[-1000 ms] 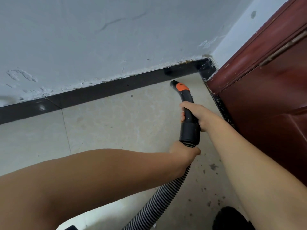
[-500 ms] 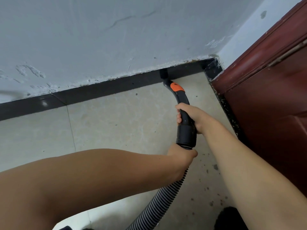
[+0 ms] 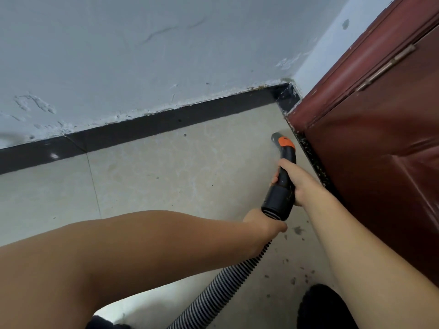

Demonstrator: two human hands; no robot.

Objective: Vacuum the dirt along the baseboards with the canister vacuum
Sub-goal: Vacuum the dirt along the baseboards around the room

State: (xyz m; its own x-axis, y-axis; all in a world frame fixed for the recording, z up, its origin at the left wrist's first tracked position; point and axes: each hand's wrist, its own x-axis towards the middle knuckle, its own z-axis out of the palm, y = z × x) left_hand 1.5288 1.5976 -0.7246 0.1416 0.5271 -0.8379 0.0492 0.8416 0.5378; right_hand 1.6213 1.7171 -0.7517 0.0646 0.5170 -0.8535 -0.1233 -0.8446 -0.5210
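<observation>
Left hand (image 3: 262, 223), nearest the viewer, curls round the ribbed hose (image 3: 228, 279) just below the black cuff. Right hand (image 3: 298, 184), a little farther, wraps its fingers round the black vacuum handle (image 3: 283, 176); the orange-banded nozzle (image 3: 278, 138) points at the floor (image 3: 166, 176) just left of the dark strip (image 3: 313, 162) under the red door (image 3: 384, 143). Dark specks and a clump of dirt (image 3: 298, 230) lie on the near floor to the right, between the hose and the door, and pale litter sits along the dark strip: this stretch appears still to be done. Farther off, the black baseboard (image 3: 147, 128) runs along the far wall (image 3: 142, 55) to the corner (image 3: 287, 96); only a few specks show on the floor beside it, so that run looks largely clean. Debris clings in the corner itself. Judged so, the task is partway through.
</observation>
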